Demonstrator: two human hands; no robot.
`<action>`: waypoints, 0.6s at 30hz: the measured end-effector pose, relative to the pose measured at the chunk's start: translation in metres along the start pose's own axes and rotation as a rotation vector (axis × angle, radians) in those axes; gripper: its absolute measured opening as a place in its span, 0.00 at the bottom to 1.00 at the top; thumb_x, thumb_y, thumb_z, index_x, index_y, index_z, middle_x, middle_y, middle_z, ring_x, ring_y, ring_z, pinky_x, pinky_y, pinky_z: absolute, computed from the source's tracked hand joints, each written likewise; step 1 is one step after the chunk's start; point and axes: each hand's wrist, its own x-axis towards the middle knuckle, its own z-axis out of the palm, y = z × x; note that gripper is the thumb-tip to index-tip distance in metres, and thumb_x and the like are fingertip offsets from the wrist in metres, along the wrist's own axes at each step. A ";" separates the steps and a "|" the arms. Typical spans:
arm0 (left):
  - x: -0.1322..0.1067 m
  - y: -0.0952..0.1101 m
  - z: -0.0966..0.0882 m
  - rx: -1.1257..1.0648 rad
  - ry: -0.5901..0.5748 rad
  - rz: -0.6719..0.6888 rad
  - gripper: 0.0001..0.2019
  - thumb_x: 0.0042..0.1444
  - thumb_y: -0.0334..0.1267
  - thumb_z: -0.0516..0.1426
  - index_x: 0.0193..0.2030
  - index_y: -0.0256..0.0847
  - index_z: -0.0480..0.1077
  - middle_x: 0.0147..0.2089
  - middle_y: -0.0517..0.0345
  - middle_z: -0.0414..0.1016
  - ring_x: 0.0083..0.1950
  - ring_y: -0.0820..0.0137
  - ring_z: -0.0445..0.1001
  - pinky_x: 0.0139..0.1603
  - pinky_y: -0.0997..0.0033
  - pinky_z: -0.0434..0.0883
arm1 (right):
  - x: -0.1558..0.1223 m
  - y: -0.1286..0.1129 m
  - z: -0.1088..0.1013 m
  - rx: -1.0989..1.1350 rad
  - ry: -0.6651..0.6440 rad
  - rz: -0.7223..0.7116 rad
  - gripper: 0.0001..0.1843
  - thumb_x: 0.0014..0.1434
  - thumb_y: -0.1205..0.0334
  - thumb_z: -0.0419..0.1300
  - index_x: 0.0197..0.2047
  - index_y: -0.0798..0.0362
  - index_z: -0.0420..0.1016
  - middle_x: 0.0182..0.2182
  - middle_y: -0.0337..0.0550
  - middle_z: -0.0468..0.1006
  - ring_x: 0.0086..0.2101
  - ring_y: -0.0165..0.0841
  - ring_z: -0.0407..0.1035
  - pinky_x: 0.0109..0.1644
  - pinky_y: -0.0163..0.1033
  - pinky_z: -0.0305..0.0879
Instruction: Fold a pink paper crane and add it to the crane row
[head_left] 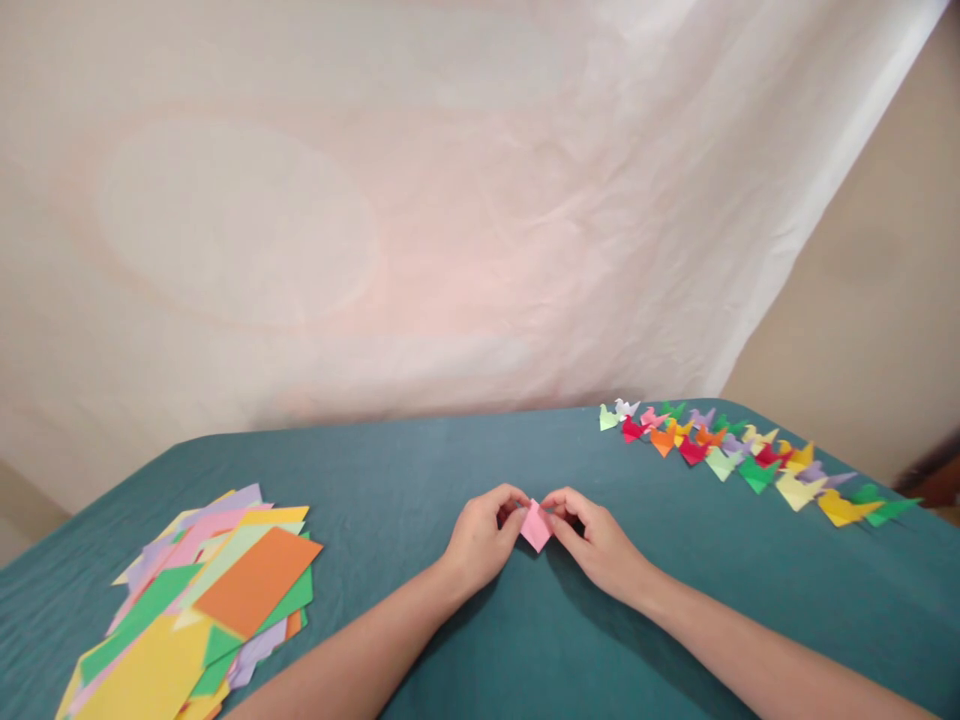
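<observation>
A small pink folded paper (535, 527), diamond-shaped, is held up between both hands above the middle of the table. My left hand (484, 535) pinches its left corner between thumb and fingers. At the opposite corner, my right hand (592, 535) grips it in the same pinching way. The paper's lower point faces toward me, and its side corners are partly covered by my fingertips.
A loose pile of coloured paper sheets (259, 580) lies on the left. Rows of small folded paper birds (724, 462) in several colours stand at the right. The table has a dark green cloth (390, 480), and a pale sheet (450, 220) hangs behind it.
</observation>
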 end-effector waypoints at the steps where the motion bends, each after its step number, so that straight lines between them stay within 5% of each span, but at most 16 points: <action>1: 0.000 -0.001 0.000 0.031 -0.012 0.007 0.08 0.55 0.33 0.51 0.38 0.40 0.70 0.28 0.61 0.71 0.28 0.72 0.66 0.30 0.75 0.61 | 0.000 0.001 0.000 -0.037 0.000 -0.012 0.09 0.61 0.59 0.50 0.37 0.52 0.68 0.27 0.39 0.71 0.29 0.32 0.65 0.35 0.37 0.60; 18: -0.003 0.000 -0.005 0.421 -0.052 0.191 0.10 0.60 0.37 0.50 0.40 0.43 0.72 0.39 0.55 0.69 0.44 0.66 0.65 0.46 0.66 0.63 | 0.000 0.003 0.000 -0.278 -0.008 -0.155 0.08 0.58 0.70 0.52 0.34 0.50 0.71 0.34 0.41 0.70 0.38 0.34 0.64 0.44 0.41 0.61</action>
